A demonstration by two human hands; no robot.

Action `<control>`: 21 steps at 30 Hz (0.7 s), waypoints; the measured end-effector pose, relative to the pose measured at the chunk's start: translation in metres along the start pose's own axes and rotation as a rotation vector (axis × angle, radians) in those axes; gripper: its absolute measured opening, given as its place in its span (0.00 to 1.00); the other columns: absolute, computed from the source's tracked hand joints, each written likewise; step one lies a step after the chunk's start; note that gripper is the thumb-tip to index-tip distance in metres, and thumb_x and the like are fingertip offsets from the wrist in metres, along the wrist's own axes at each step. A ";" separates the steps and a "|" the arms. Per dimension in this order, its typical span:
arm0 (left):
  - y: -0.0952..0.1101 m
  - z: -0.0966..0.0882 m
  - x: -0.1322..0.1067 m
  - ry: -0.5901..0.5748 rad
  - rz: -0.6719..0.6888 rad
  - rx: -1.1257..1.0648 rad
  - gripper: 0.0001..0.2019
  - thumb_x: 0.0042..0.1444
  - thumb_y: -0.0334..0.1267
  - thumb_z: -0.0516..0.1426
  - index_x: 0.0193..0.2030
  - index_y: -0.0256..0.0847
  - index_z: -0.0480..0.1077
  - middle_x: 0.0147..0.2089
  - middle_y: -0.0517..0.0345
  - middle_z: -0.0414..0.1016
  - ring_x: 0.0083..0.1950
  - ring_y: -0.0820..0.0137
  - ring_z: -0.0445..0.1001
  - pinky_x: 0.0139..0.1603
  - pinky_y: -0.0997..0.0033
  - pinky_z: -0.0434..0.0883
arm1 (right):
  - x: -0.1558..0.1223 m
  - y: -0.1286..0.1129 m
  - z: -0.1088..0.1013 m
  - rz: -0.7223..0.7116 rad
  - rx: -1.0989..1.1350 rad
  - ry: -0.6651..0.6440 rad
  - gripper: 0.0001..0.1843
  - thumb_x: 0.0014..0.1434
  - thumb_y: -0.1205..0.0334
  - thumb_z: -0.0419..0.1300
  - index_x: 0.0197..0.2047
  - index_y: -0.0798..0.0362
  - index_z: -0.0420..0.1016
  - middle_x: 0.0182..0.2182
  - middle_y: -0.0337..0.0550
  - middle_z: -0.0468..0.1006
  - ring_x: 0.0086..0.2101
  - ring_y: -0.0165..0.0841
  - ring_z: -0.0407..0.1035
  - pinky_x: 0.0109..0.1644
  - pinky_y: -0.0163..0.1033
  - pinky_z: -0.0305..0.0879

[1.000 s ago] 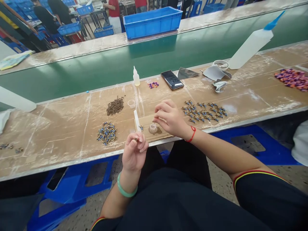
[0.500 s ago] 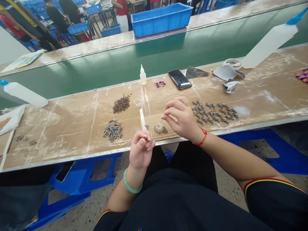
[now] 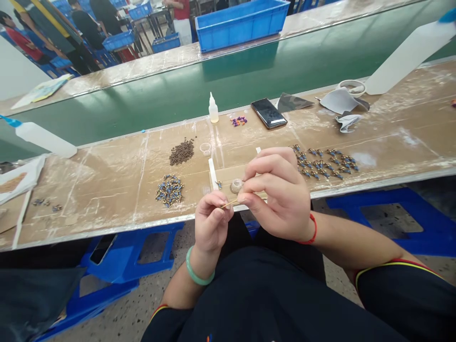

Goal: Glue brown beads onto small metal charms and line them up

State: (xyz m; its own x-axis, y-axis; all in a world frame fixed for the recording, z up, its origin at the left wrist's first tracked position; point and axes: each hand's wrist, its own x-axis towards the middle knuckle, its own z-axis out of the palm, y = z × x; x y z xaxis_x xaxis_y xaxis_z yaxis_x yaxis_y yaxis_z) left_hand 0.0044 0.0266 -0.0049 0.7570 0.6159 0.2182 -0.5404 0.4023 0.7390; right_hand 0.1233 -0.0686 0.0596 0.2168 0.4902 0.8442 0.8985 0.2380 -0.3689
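Observation:
My right hand (image 3: 280, 192) pinches a thin wooden stick, like a toothpick (image 3: 231, 203), between thumb and fingers. Its tip reaches the fingertips of my left hand (image 3: 213, 218), which are pinched together; what they hold is too small to make out. Just beyond the hands is a small clear round pot (image 3: 236, 185). A single blue and gold piece (image 3: 218, 184) lies beside a white strip (image 3: 213, 174). To the left sits a heap of blue and gold pieces (image 3: 169, 191), with a pile of small brown discs (image 3: 181, 152) behind it.
More blue and gold pieces (image 3: 326, 164) are spread out at right. Along the back stand a small dropper bottle (image 3: 213, 108), purple and orange bits (image 3: 238, 121) and a phone (image 3: 269, 113). Large white bottles (image 3: 406, 59) lean at both sides. A blue crate (image 3: 242, 28) stands beyond the green belt.
My right hand has moved from above the clear pot towards me and down, bringing the toothpick to my left fingertips. The left hand stays pinched. The view has shifted slightly.

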 end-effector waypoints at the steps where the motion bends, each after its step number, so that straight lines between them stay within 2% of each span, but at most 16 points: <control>1: 0.000 0.000 0.000 -0.002 0.001 0.000 0.07 0.53 0.43 0.69 0.33 0.46 0.79 0.28 0.64 0.65 0.23 0.80 0.53 0.23 0.80 0.59 | 0.000 0.000 0.000 0.004 -0.001 0.000 0.11 0.70 0.63 0.57 0.33 0.49 0.71 0.34 0.41 0.74 0.41 0.38 0.66 0.48 0.50 0.66; 10: -0.001 0.002 0.000 -0.002 0.024 0.020 0.08 0.53 0.44 0.69 0.33 0.45 0.78 0.28 0.65 0.64 0.23 0.81 0.53 0.22 0.81 0.60 | 0.001 -0.001 -0.002 -0.023 -0.027 -0.003 0.11 0.70 0.63 0.57 0.33 0.48 0.71 0.34 0.41 0.74 0.41 0.38 0.67 0.48 0.50 0.66; 17: 0.001 0.004 0.000 -0.008 0.056 0.055 0.12 0.53 0.43 0.69 0.27 0.42 0.74 0.25 0.64 0.62 0.26 0.77 0.62 0.27 0.80 0.65 | 0.004 -0.003 -0.007 -0.088 -0.047 0.011 0.10 0.69 0.61 0.59 0.33 0.48 0.71 0.33 0.40 0.74 0.40 0.38 0.66 0.46 0.49 0.67; 21: 0.002 0.004 0.001 -0.033 0.031 0.008 0.09 0.53 0.44 0.70 0.30 0.44 0.77 0.27 0.64 0.63 0.22 0.80 0.53 0.22 0.80 0.58 | 0.005 -0.005 -0.011 0.015 -0.007 0.048 0.14 0.71 0.59 0.57 0.31 0.48 0.70 0.32 0.42 0.73 0.40 0.38 0.67 0.46 0.50 0.66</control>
State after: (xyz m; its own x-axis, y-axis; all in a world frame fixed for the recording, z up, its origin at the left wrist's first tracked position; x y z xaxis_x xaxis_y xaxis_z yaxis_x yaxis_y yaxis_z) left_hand 0.0055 0.0249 -0.0005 0.7516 0.6052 0.2623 -0.5613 0.3779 0.7363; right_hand 0.1245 -0.0761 0.0701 0.2486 0.4527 0.8563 0.8977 0.2244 -0.3792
